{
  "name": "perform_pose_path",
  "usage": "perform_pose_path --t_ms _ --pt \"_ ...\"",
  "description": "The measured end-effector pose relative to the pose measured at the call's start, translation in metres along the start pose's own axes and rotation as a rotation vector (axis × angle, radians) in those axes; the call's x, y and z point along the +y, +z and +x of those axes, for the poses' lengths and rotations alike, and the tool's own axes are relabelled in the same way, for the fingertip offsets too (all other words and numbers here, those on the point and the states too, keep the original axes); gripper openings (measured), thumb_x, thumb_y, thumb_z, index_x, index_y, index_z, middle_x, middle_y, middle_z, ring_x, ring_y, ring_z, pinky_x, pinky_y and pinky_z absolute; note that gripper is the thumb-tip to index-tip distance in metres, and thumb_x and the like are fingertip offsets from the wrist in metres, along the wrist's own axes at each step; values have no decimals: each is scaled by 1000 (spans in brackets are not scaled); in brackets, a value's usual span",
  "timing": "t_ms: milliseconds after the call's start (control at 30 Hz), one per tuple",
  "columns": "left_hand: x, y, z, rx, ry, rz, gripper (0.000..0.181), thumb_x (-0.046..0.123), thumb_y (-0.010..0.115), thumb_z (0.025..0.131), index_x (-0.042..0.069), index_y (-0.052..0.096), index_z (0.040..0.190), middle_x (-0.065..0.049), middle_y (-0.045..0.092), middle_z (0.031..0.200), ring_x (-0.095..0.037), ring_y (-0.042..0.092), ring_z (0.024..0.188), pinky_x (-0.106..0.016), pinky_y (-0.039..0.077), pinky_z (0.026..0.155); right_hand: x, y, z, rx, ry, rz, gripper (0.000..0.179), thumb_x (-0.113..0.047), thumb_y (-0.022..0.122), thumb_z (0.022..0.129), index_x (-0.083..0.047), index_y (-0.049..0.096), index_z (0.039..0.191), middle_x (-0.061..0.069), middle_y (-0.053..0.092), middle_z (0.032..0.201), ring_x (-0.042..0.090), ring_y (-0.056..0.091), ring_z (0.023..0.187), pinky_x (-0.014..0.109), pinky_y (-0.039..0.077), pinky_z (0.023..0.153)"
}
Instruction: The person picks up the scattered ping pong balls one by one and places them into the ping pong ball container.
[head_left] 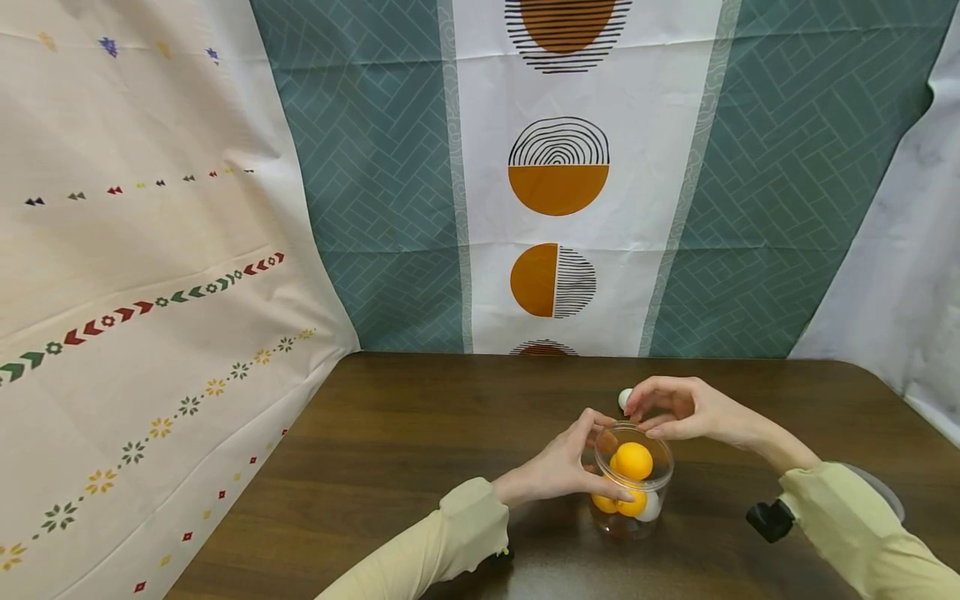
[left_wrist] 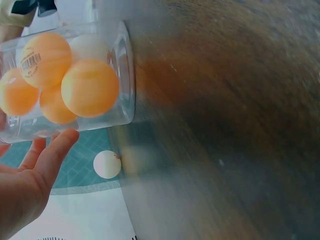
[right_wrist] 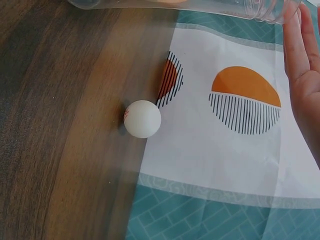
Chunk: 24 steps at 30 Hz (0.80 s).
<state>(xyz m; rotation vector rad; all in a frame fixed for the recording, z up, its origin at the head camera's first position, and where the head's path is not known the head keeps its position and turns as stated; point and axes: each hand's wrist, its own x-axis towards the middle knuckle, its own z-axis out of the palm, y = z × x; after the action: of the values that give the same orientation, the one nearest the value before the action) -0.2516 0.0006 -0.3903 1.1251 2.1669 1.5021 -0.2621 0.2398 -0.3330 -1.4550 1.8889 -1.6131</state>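
A clear plastic jar stands on the table, holding several orange ping-pong balls and a white one. My left hand grips the jar from its left side, thumb across the near wall and fingers around the far side. At the jar's rim is my right hand, fingers loosely bent with no ball visible in them; in the right wrist view its fingers lie against the rim. Another white ping-pong ball sits on the table behind the jar, partly hidden by my right hand in the head view.
The brown wooden table ends against a patterned curtain at the back. A cream cloth hangs along the left. Part of a grey round rim shows beside my right sleeve.
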Motion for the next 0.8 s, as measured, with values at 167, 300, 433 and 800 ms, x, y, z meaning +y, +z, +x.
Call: perform_pose_path --t_ms 167,300,433,800 --pt "0 1 0 8 -9 5 63 17 77 73 23 34 119 4 46 114 -11 45 102 -22 46 71 1 0 0 4 0 -10 34 17 51 83 12 44 116 31 46 110 34 49 99 46 43 81" --pt "1 1 0 11 -10 8 63 17 77 73 23 34 119 6 46 112 -12 46 101 -22 46 71 0 0 0 7 -1 -17 34 16 52 83 12 44 116 28 47 111 33 50 99 46 43 80" --pt "1 1 0 8 -12 2 62 16 76 73 22 34 118 6 46 112 -12 46 101 -22 46 71 0 0 0 7 -6 -20 34 17 52 82 13 44 116 25 49 111 33 50 99 46 43 80" --pt "1 1 0 14 -12 6 63 16 78 72 21 35 118 4 46 113 -11 45 101 -22 46 70 2 -3 0 36 13 -7 34 17 50 83 12 45 116 26 50 109 36 48 99 45 43 81"
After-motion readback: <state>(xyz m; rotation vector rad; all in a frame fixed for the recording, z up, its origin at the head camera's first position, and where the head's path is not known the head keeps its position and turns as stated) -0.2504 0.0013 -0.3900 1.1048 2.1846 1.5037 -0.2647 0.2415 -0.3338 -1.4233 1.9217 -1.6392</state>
